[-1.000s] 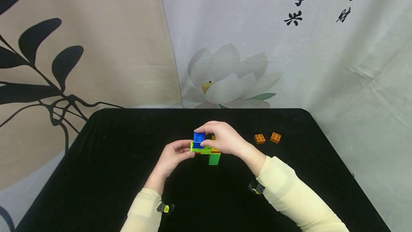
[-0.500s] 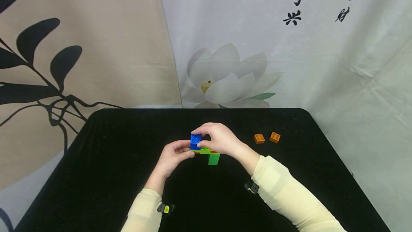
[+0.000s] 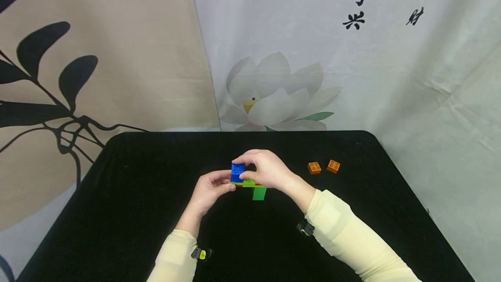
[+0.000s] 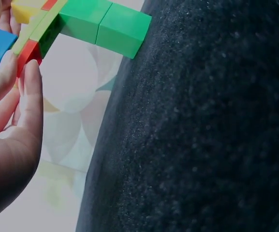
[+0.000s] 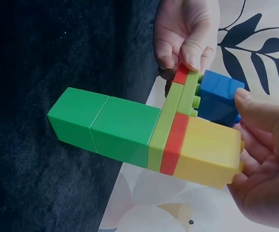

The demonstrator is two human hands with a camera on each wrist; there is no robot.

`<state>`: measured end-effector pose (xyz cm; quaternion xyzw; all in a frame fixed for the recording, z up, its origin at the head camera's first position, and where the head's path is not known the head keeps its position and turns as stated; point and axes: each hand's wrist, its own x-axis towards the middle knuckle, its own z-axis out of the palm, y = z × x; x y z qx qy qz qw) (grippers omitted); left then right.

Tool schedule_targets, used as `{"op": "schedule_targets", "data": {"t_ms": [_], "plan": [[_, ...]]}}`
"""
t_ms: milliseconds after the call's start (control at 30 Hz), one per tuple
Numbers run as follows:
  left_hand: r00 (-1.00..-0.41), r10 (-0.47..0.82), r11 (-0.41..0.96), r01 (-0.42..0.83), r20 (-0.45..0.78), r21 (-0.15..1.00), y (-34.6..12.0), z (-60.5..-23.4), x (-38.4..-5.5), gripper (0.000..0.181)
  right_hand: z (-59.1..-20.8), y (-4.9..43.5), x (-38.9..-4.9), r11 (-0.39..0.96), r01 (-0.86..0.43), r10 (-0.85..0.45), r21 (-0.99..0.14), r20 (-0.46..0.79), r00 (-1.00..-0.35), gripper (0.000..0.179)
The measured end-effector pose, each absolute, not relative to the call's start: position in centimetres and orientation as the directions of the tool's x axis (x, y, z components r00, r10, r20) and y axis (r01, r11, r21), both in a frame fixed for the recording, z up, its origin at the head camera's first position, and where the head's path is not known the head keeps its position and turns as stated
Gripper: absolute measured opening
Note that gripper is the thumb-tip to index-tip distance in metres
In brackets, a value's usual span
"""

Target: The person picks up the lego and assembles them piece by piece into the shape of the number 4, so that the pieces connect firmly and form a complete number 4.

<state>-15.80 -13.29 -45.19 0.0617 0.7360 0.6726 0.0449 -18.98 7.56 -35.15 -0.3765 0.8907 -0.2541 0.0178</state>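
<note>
A toy-brick build stands on the black table: two green bricks (image 5: 124, 130) form a column, with thin lime plates (image 5: 166, 128) and red plates (image 5: 174, 145) across its top. A yellow brick (image 5: 209, 150) sits above the column. Thumb and fingers of my left hand (image 3: 209, 191) pinch the plates' left end. My right hand (image 3: 270, 169) pinches a blue brick (image 3: 237, 172) over that same end. In the right wrist view the blue brick lies right against the lime studs, beside the yellow brick. From the head view my right hand hides the yellow brick.
Two small orange bricks (image 3: 314, 168) lie on the black-covered table (image 3: 117, 212) to the right of the build. Behind the table's far edge hangs a printed curtain (image 3: 156, 55) with a lotus and dark leaves.
My right hand has moved slightly left and down with the blue brick, which now lines up with the plates' left end. The left hand keeps its grip nearly still.
</note>
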Motion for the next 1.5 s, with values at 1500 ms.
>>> {"op": "schedule_targets", "data": {"t_ms": [1500], "plan": [[-0.987, 0.149, 0.122, 0.075, 0.056, 0.99, -13.18, -45.01, -16.05, 0.027, -35.3, 7.71, -18.75, 0.591, -0.679, -0.685, -0.435, 0.174, -0.707, 0.033]]}}
